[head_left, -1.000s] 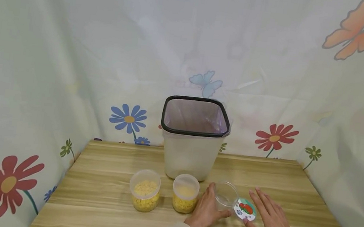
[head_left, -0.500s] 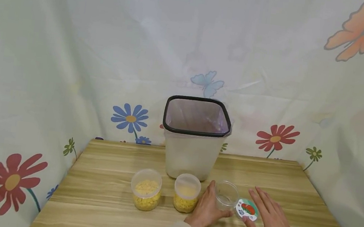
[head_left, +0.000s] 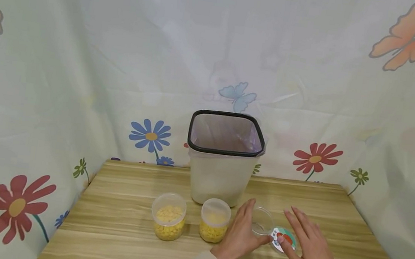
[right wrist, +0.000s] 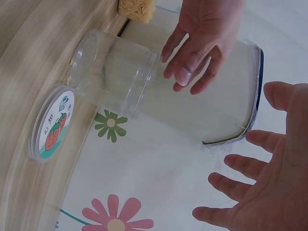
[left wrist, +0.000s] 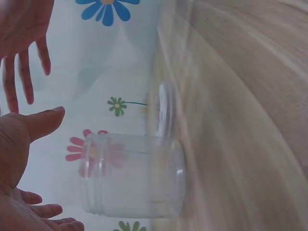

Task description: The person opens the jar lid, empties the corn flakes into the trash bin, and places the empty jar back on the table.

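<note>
The lid (right wrist: 40, 130) bears a fruit-picture label (right wrist: 57, 126), its lettering (right wrist: 51, 117) illegible.

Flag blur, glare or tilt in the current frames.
Head: soft light, pale sheen on the backdrop; left wrist: scene turned sideways, table smeared, clear jar washed out against the pale background; right wrist: also tilted, lid picture clear, its lettering too small to read.

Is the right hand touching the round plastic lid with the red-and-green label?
Apart. The right wrist view shows a gap, floral backdrop visible between the right hand and the lid.
</note>
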A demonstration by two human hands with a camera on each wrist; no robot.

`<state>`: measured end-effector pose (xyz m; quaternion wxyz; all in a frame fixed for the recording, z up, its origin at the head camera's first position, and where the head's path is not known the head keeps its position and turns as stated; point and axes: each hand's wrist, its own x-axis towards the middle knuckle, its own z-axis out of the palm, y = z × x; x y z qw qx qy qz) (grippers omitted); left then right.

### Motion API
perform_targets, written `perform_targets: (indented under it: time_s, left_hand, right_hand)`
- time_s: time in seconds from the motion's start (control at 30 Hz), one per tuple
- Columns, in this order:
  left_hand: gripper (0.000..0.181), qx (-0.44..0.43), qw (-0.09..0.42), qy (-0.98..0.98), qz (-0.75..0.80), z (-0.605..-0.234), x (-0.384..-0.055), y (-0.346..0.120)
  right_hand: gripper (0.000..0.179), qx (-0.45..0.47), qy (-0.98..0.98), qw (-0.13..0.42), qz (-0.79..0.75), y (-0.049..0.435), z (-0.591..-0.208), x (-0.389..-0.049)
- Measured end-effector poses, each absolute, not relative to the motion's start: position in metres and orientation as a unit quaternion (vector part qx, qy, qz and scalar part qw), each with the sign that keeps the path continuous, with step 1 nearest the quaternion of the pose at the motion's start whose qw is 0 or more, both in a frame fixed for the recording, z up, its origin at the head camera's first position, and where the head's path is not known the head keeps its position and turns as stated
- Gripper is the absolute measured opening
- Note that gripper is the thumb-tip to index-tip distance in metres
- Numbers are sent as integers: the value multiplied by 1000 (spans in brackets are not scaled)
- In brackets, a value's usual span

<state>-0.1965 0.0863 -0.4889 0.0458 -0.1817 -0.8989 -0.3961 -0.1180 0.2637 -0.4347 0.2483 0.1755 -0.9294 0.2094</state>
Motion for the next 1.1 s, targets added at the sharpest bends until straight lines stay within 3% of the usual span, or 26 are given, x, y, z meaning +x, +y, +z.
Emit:
perform_targets:
  time_s: [0.6, 1.1]
  left_hand:
    - [104, -270, 221, -895, -277, -461, -193, 47]
    - [89, -274, 229, -917, -180, -449, -188, 7]
  right_hand:
    - [67, 181, -927, 255, 207, 257, -426, -125]
    - [71, 200, -931, 239, 192, 243, -417, -139]
